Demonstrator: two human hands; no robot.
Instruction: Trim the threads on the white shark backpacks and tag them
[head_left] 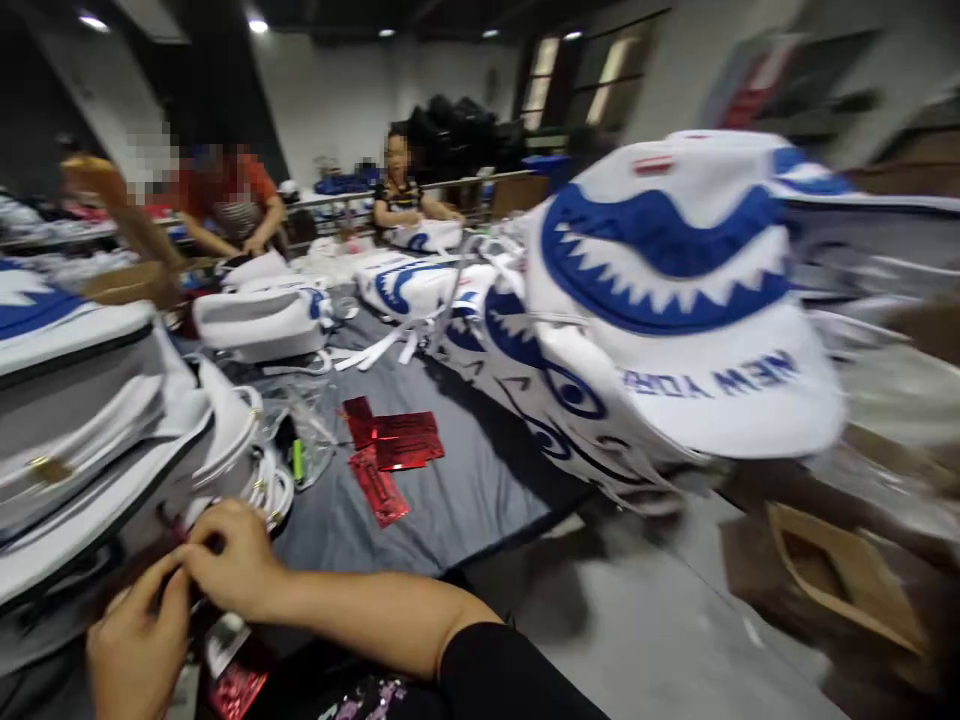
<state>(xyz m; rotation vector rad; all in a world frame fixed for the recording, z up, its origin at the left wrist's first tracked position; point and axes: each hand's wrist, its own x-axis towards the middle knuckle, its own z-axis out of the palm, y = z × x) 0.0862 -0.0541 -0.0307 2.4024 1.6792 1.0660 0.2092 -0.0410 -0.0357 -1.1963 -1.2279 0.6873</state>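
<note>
Pinching together at the lower left, the right hand (229, 560) and the left hand (139, 640) met over a small item at the edge of a white backpack (90, 440); the item itself was hidden between the fingertips and too blurred to name. The right hand had its fingers curled narrow around that spot, forearm reaching in from the lower middle with a black sleeve (510, 675) at the elbow. The left hand had thumb and fingers drawn close against the right; whether it actually gripped anything could not be told. Just below the hands lay a red shiny tag (238, 690) beside a small pale card.

The white backpack sat at the left edge of the grey surface (465, 490), its white straps (262, 470) curving out just beside the right hand. Near those lay crumpled clear plastic with a green marker (298, 460). Further out on the surface sat a loose cluster of red foil packets (390, 450). Beyond them, a heap of white bags printed with blue shark mouths (675, 290) rose at the right, one reading "NEW YORK" upside down. At the far side two other people worked at more white bags (262, 310), and a brown cardboard box (840, 570) stood on the floor at the lower right.
</note>
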